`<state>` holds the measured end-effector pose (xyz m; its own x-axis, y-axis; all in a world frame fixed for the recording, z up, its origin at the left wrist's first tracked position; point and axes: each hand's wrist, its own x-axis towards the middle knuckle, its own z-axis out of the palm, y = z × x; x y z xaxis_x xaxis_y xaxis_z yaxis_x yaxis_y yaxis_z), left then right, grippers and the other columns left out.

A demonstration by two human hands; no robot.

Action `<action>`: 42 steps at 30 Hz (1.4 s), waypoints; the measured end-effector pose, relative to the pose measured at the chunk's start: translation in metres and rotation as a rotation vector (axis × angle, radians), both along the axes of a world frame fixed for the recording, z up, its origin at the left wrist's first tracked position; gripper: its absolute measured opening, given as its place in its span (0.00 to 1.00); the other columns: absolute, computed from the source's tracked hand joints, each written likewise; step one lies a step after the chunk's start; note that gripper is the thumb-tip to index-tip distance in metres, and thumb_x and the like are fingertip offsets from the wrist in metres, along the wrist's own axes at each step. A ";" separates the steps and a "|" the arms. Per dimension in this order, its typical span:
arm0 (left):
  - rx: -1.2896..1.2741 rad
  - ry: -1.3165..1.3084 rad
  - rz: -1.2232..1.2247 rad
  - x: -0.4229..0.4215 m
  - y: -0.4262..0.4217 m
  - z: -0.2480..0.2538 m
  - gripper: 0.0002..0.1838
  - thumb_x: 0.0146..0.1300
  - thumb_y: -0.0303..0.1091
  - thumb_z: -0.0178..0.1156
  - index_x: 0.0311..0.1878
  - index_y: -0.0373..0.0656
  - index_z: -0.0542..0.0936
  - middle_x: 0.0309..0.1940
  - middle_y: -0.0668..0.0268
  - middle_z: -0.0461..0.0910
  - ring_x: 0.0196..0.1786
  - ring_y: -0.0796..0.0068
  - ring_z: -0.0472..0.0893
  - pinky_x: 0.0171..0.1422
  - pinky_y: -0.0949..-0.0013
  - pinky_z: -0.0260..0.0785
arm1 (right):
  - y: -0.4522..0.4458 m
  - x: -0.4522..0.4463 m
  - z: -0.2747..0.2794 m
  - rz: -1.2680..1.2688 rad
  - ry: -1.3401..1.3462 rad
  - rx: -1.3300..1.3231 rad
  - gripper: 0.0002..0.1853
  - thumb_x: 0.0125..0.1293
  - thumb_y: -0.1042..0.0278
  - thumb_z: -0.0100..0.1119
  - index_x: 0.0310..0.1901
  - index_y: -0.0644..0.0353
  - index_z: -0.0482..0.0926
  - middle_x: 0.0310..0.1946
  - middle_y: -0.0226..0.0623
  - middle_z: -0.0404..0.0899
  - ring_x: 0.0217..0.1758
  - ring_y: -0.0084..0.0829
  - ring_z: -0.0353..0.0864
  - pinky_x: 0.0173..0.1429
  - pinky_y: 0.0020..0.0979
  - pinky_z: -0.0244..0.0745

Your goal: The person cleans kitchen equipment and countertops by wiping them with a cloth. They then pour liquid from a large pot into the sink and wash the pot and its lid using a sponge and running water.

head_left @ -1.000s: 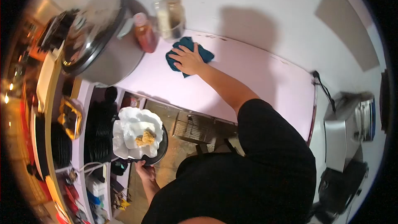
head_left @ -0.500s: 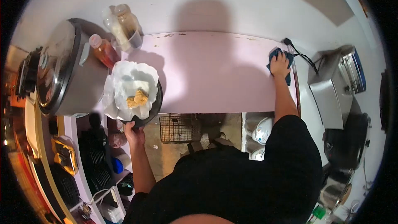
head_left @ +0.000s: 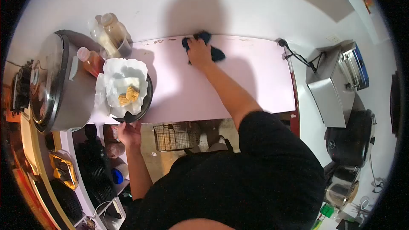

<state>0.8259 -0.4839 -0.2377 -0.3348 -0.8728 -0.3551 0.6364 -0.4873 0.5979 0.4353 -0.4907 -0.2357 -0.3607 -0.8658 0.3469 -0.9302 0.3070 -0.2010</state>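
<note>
My right hand [head_left: 199, 54] presses a dark blue cloth [head_left: 217, 54] onto the pale pink counter [head_left: 183, 98], close to the wall; its fingers are bent over the cloth. At the counter's front left, my left hand [head_left: 129, 133] grips the near rim of a black plate [head_left: 147, 103]. White crinkled paper [head_left: 135, 69] lines that plate, and on it rest a few golden-brown fried pieces [head_left: 131, 95]. A squeeze bottle of red sauce [head_left: 90, 61] stands just behind the plate.
A large lidded cooker [head_left: 68, 89] stands left of the plate. Behind it, a clear tub [head_left: 124, 50] holds sauce bottles. To the right are a black cable [head_left: 298, 57] and a steel box [head_left: 330, 98]. A wire basket [head_left: 172, 138] sits on the floor below.
My right hand has swept left with the cloth, from the counter's right end to its back middle. My left hand stays on the plate's rim. The view has shifted slightly.
</note>
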 end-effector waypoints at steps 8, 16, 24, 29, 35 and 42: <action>-0.064 0.091 0.049 0.001 0.033 0.003 0.26 0.52 0.38 0.50 0.57 0.49 0.65 0.47 0.55 0.74 0.44 0.61 0.76 0.45 0.65 0.70 | -0.028 -0.008 -0.003 -0.035 0.146 0.044 0.20 0.56 0.63 0.47 0.52 0.55 0.67 0.51 0.31 0.69 0.51 0.35 0.67 0.47 0.46 0.66; -0.046 -0.468 0.334 0.039 0.071 -0.079 0.06 0.54 0.38 0.50 0.27 0.48 0.70 0.20 0.69 0.69 0.21 0.77 0.67 0.24 0.73 0.60 | 0.016 0.043 0.016 0.222 -0.123 0.041 0.20 0.57 0.60 0.48 0.52 0.54 0.68 0.54 0.33 0.66 0.57 0.37 0.63 0.55 0.48 0.59; 0.122 -0.578 0.091 0.071 0.058 -0.031 0.13 0.56 0.47 0.49 0.33 0.49 0.73 0.18 0.71 0.66 0.20 0.81 0.65 0.24 0.77 0.58 | 0.188 -0.220 0.018 -0.505 -0.084 0.277 0.21 0.59 0.60 0.43 0.56 0.51 0.66 0.59 0.31 0.63 0.59 0.36 0.63 0.57 0.45 0.62; -0.002 -0.479 0.098 0.007 0.041 0.033 0.29 0.60 0.61 0.42 0.57 0.53 0.66 0.35 0.65 0.78 0.29 0.79 0.75 0.28 0.79 0.63 | 0.214 -0.161 0.001 -0.911 0.076 0.142 0.24 0.61 0.55 0.40 0.58 0.54 0.62 0.62 0.31 0.58 0.61 0.33 0.58 0.57 0.51 0.57; -0.123 -0.530 0.047 -0.005 0.003 0.001 0.27 0.60 0.59 0.46 0.48 0.43 0.71 0.36 0.60 0.77 0.32 0.75 0.75 0.32 0.77 0.65 | 0.150 0.086 0.003 -0.311 -0.054 0.153 0.30 0.58 0.56 0.45 0.58 0.67 0.59 0.61 0.48 0.56 0.61 0.45 0.58 0.54 0.61 0.55; -0.067 -0.419 0.187 -0.020 0.026 -0.006 0.24 0.58 0.60 0.46 0.46 0.50 0.72 0.29 0.66 0.73 0.29 0.75 0.71 0.32 0.75 0.64 | 0.249 0.022 0.021 -0.326 -0.116 0.296 0.30 0.52 0.60 0.54 0.59 0.54 0.61 0.61 0.38 0.59 0.58 0.34 0.64 0.55 0.49 0.59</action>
<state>0.8057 -0.4579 -0.2436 -0.0096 -0.9303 -0.3666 0.4063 -0.3387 0.8487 0.4576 -0.2414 -0.2151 -0.6526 -0.7565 0.0424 -0.7521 0.6400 -0.1576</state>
